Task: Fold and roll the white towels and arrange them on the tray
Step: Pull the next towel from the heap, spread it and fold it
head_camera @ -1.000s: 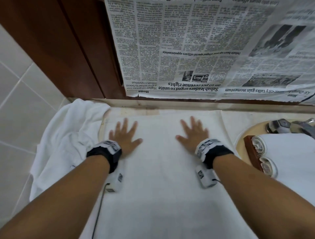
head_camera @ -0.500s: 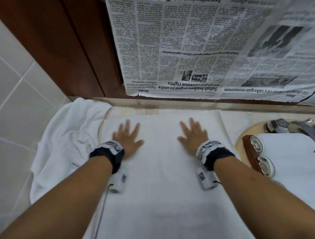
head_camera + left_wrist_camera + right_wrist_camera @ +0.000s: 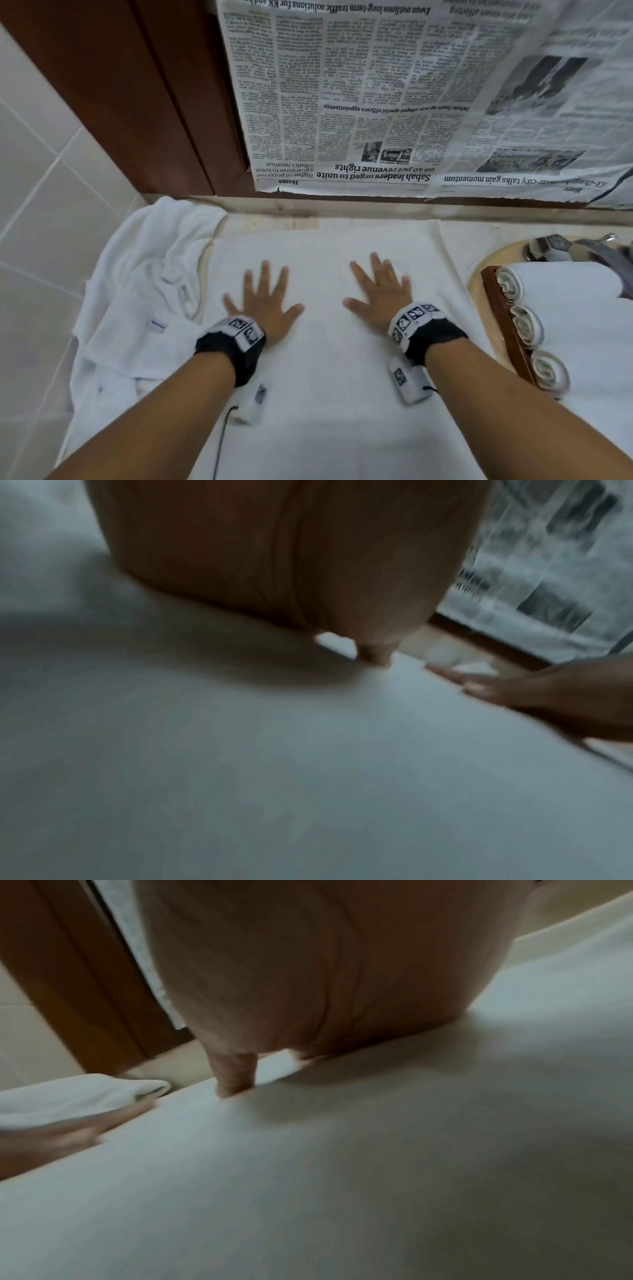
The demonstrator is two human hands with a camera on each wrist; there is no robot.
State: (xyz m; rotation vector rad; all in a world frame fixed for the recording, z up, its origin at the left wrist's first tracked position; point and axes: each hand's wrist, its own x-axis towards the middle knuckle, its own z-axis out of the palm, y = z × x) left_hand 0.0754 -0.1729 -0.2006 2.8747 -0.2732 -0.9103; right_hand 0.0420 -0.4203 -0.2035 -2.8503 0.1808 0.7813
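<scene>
A white towel [image 3: 322, 377] lies spread flat on the counter in front of me. My left hand [image 3: 263, 298] presses on it palm down with fingers spread. My right hand [image 3: 380, 291] lies flat on it the same way, a hand's width to the right. At the right a wooden tray [image 3: 503, 318] holds three rolled white towels [image 3: 527, 325] side by side. In the left wrist view the palm [image 3: 274, 561] rests on the towel [image 3: 274, 777], with the other hand's fingers [image 3: 479, 683] at the right. The right wrist view shows the palm [image 3: 325, 974] on the cloth [image 3: 342, 1177].
A crumpled white towel [image 3: 137, 291] is heaped at the left against the tiled wall [image 3: 41, 205]. Newspaper [image 3: 411, 102] hangs over the wooden panel behind the counter. A metal tap [image 3: 561, 246] stands at the far right behind the tray.
Both hands have slid a little toward me over the flat towel, still flat and spread. Nothing else has moved.
</scene>
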